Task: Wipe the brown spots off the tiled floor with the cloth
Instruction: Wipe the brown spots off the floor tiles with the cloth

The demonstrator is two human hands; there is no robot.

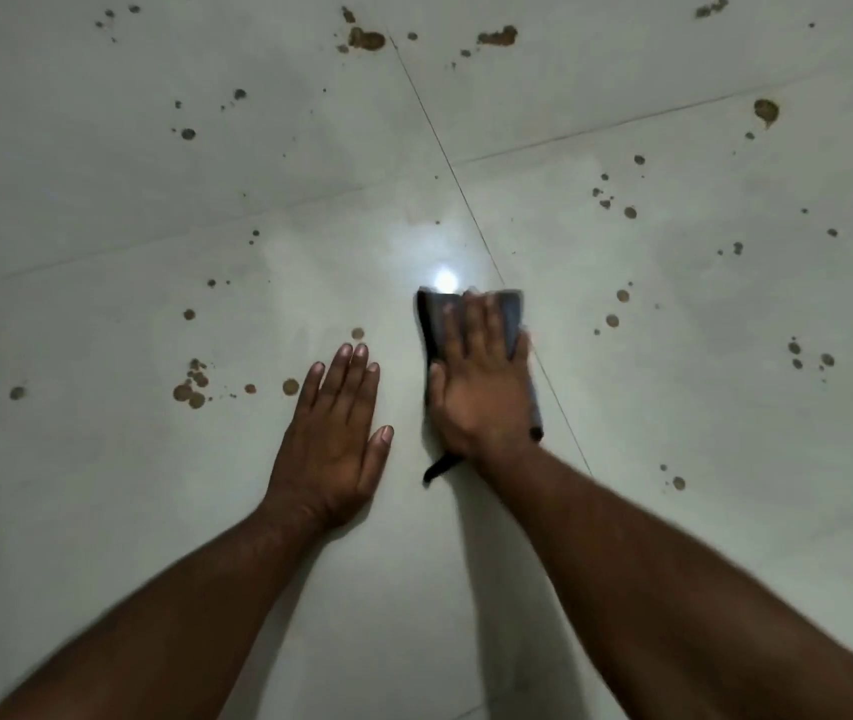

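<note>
My left hand [333, 449] lies flat on the pale tiled floor [102, 511], fingers [356, 371] straight, holding nothing. Beside it my right hand [481, 381] presses the dark cloth [434, 319] down with straight fingers, hiding most of it; a grout line [564, 407] passes just right. A light glare [445, 279] sits beyond. Brown spots [190, 387] scatter left, right and far ahead; the middle is bare.

A right hand [484, 392] presses a dark cloth [510, 317] flat on the brown-spotted tiled floor [673, 283]; the left hand [330, 444] rests alongside.
</note>
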